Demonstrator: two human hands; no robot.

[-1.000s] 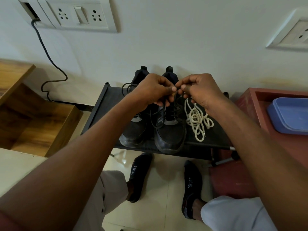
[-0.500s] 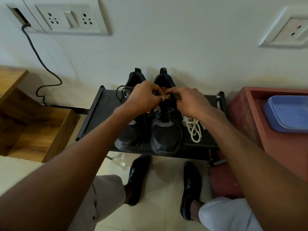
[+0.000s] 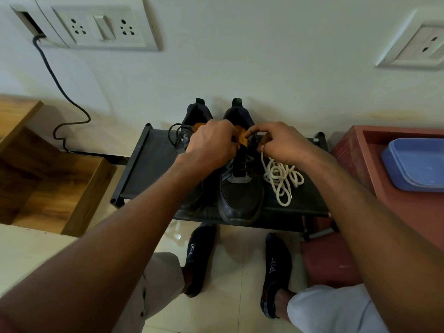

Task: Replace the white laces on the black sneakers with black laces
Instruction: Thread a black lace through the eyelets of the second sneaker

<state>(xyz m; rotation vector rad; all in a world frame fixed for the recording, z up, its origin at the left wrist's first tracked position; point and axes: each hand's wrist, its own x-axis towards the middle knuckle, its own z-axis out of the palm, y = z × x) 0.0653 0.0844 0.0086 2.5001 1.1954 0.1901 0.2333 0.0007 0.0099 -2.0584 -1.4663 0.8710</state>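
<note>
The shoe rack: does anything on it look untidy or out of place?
Only the white laces, lying in a loose tangle on the rack beside the right sneaker. Both sneakers stand side by side, upright.

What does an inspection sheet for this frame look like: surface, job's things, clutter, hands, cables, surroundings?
Surface: black shoe rack, low on a tiled floor against the wall.
Job's things: two black sneakers, left sneaker and right sneaker, side by side on the rack; white laces piled loose beside the right sneaker; black lace trailing from the left sneaker.
Clutter: nothing seen on the rack.
Hands: left hand and right hand both curled at the right sneaker's top eyelets; what they pinch is hidden.
Cables: dark cable running down the wall.
Surroundings: socket plate, wooden unit, blue container on a red stand.
</note>
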